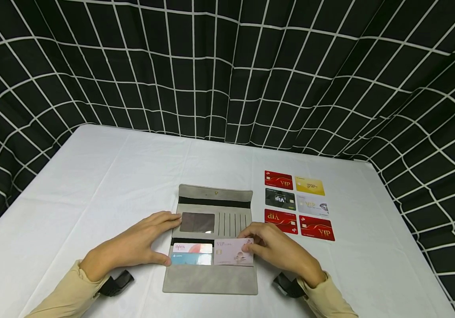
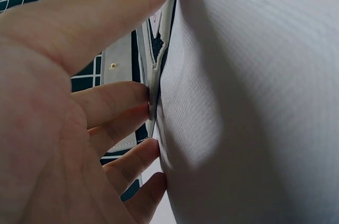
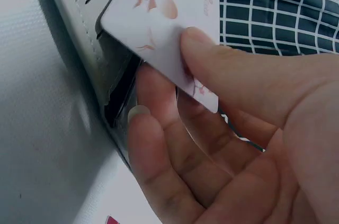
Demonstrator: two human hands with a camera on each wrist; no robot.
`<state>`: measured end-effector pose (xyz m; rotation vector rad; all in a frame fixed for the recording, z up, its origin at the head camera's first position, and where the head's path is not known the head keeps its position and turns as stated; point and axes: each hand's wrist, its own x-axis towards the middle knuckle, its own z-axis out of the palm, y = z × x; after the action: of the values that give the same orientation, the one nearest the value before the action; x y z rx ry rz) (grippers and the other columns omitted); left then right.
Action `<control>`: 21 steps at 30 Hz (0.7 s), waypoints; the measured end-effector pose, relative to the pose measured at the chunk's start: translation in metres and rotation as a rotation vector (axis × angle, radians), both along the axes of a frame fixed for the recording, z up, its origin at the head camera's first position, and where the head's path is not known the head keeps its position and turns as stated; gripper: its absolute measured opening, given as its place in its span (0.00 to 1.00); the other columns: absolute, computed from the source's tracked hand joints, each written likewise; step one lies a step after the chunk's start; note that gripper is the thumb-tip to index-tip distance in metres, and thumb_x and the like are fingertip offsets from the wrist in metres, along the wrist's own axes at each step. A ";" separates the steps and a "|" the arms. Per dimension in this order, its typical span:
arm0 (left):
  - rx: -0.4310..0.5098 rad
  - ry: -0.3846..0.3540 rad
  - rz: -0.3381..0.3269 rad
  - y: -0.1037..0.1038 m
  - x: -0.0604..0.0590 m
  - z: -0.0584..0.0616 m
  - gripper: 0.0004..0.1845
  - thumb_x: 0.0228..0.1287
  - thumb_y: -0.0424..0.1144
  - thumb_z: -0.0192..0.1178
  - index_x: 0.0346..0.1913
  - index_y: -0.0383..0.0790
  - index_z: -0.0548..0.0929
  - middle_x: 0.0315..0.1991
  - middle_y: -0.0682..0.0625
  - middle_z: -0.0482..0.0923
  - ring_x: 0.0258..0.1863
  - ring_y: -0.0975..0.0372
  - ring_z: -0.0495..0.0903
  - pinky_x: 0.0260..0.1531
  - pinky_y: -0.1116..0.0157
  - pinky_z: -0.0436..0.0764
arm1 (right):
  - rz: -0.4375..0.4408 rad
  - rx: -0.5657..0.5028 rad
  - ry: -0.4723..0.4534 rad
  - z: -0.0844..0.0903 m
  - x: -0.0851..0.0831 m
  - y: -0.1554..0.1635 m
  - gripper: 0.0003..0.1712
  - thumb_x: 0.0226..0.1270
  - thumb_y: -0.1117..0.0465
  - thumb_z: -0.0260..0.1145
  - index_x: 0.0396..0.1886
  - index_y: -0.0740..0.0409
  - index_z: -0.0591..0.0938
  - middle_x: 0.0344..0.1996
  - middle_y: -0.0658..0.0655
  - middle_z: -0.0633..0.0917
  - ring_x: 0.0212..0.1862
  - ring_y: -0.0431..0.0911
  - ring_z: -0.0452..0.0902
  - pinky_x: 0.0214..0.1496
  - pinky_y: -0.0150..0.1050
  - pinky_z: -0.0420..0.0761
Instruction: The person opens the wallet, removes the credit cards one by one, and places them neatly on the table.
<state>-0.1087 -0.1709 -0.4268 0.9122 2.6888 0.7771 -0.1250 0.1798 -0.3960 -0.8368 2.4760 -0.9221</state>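
Pale pink card (image 1: 233, 251) is lying with its long axis left to right over the near right slot of the grey wallet (image 1: 211, 278) on the bench (image 1: 92, 176). The right hand (image 1: 280, 249), nearer, is pinching its right end, thumb on top. The left hand (image 1: 136, 245) is pressing spread fingers on the wallet's left edge.

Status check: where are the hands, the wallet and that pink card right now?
Left hand flat on open grey wallet. Right hand pinches pink VIP card at a wallet slot. Six spare cards lie apart, nothing blocking.
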 end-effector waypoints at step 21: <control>0.000 -0.002 0.007 0.001 0.001 0.000 0.49 0.50 0.62 0.70 0.70 0.34 0.70 0.72 0.45 0.66 0.72 0.47 0.63 0.68 0.42 0.65 | -0.094 -0.068 -0.024 0.012 -0.007 0.017 0.13 0.64 0.62 0.70 0.48 0.56 0.83 0.41 0.50 0.89 0.33 0.35 0.79 0.36 0.29 0.81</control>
<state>-0.1080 -0.1704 -0.4268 0.9026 2.6913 0.7796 -0.1318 0.1972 -0.3836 -0.7314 2.4942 -1.0484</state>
